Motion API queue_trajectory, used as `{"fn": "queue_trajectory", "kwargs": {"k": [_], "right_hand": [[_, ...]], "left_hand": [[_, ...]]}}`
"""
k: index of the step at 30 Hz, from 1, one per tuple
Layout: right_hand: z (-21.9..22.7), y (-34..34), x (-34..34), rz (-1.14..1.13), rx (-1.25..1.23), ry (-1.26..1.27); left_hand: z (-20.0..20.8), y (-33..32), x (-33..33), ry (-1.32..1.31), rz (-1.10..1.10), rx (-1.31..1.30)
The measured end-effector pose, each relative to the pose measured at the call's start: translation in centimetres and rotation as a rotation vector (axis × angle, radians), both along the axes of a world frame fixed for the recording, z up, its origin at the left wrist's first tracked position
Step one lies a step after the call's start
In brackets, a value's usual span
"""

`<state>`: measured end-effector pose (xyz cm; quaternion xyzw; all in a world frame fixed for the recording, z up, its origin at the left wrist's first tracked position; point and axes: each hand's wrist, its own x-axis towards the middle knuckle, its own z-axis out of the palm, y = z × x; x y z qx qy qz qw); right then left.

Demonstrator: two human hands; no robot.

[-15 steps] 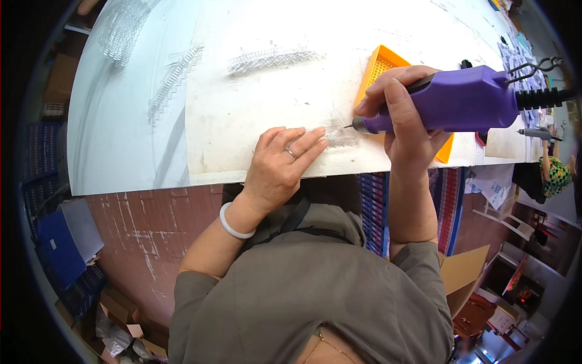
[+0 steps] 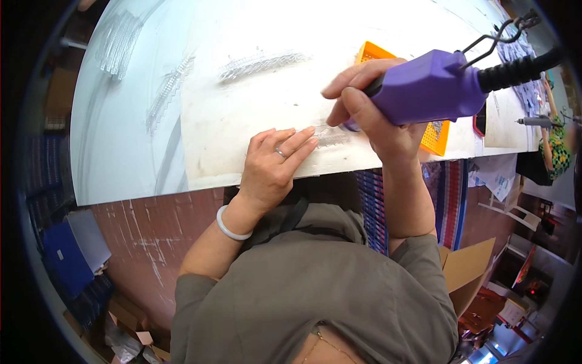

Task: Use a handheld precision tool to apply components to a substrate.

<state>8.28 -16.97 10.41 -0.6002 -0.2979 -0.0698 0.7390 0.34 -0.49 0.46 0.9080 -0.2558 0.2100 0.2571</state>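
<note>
My right hand wraps round a purple corded electric screwdriver, which lies nearly level and points left. Its tip is partly hidden behind my fingers, and a thin bit reaches toward my left fingertips. My left hand, with a ring and a white bangle, rests low at the table's front edge. Its fingers are bent forward and close together, against a clear plastic piece lying on the table; the thumb is hidden. Beyond my hands lies a row of clear, jagged plastic pieces.
A second clear jagged row and a bundle of clear strips lie on the left of the white table. A yellow basket with small metal parts sits behind my right hand. Another person is at far right.
The screwdriver and my right hand have moved left, and its tip is closer to my left fingers. The tool's rear end has tipped upward in the picture. My left hand has barely shifted.
</note>
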Motion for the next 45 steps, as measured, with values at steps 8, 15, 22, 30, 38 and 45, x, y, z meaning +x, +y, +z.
{"fn": "queue_trajectory", "kwargs": {"k": [8,15,22,30,38,45], "right_hand": [[2.0,-6.4,2.2,-0.458,0.155,-0.154],[0.0,-7.8,3.1,-0.592,0.133,-0.022],[0.0,-7.5,2.9,-0.642,0.07,0.05],[-0.9,-7.8,3.5,-0.612,0.088,0.003],[-0.8,-7.7,3.6,-0.609,0.079,0.013],[-0.9,-7.7,3.6,-0.622,0.052,0.024]], "left_hand": [[0.1,-0.4,-2.1,0.053,0.071,0.174],[0.0,0.0,-3.1,-0.04,0.066,0.236],[-0.3,-0.3,-2.9,-0.03,0.084,0.251],[-0.6,-0.3,-2.9,-0.036,0.096,0.26],[-0.5,-0.2,-2.9,-0.027,0.101,0.258],[-0.6,-0.4,-2.8,-0.023,0.118,0.261]]}}
